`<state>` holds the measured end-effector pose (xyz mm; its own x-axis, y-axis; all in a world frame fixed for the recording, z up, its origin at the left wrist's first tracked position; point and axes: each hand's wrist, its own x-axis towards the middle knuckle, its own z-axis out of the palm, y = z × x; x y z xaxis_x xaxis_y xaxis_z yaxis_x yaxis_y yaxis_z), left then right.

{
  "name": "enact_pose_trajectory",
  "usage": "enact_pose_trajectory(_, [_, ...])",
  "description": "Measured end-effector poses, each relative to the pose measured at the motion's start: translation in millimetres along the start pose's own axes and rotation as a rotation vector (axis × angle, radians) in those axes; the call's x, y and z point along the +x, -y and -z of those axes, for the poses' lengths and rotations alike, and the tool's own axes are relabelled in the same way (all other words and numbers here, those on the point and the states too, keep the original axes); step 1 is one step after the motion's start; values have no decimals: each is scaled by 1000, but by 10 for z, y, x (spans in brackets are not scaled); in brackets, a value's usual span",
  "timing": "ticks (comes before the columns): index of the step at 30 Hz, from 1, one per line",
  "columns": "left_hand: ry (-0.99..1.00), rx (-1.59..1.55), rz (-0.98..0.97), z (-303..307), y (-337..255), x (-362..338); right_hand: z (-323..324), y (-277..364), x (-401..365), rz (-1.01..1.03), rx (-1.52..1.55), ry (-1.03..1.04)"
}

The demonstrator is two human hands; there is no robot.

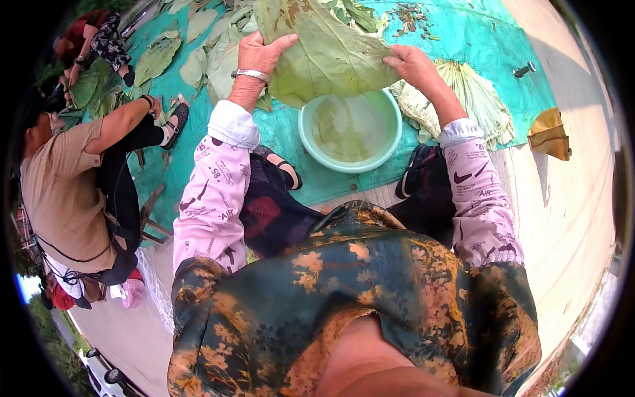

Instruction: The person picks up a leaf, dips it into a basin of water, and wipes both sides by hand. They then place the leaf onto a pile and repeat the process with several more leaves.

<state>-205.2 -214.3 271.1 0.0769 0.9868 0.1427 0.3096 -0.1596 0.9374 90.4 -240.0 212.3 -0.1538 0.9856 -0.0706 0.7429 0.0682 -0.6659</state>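
A large green leaf (324, 56) with a brown patch near its top is stretched between my two hands. My left hand (260, 56), with a bracelet on the wrist, pinches its left side, thumb on top. At its right edge, the fingers of my right hand (413, 66) are closed on it. Just below the leaf, a pale green basin (309, 147) with water in it stands on the teal sheet; the leaf overlaps the basin's far rim in view. To the right of the basin lies a stack of pale, wrinkled leaves (473, 99).
More leaves (159, 56) are spread over the teal sheet (264, 185). A seated person in a tan shirt (69, 192) is at the left, another person (99, 36) behind. A brown object (550, 134) and a small metallic item (524, 69) are at the right.
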Motion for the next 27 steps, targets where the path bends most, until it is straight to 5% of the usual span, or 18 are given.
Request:
enact_pose_trajectory(5, [325,71,114,-181,59,-99,-160,-167,55,-151,-344,44])
enact_pose_trajectory(8, [450,12,239,-354,39,-150,-172,-264,96,-284,-339,237])
enact_pose_trajectory(11, [421,384,-119,-644,425,-301,-263,-487,82,-251,-411,241])
enact_pose_trajectory(12, [413,566,-273,-740,544,-367,-486,-648,42,-193,-351,-115])
enact_pose_trajectory(13, [437,717,-428,-832,572,-476,-597,-777,25,-206,-308,-102])
enact_pose_trajectory(15, [465,821,-458,-996,716,-731,-754,-1025,-29,-233,-219,-70])
enact_pose_trajectory(19, [542,966,-261,-1293,1442,-1290,-1276,-1526,-236,-479,-93,55])
enact_pose_trajectory(21, [666,1029,-166,-1350,1757,-1575,-1266,-1262,-460,-606,-114,172])
enact_pose_trajectory(23, [793,1062,-101,-1378,1954,-1710,-1244,-815,-705,-900,310,319])
enact_pose_trajectory(27, [971,1007,-10,-1449,2047,-1874,-1455,-557,-1257,-1128,721,465])
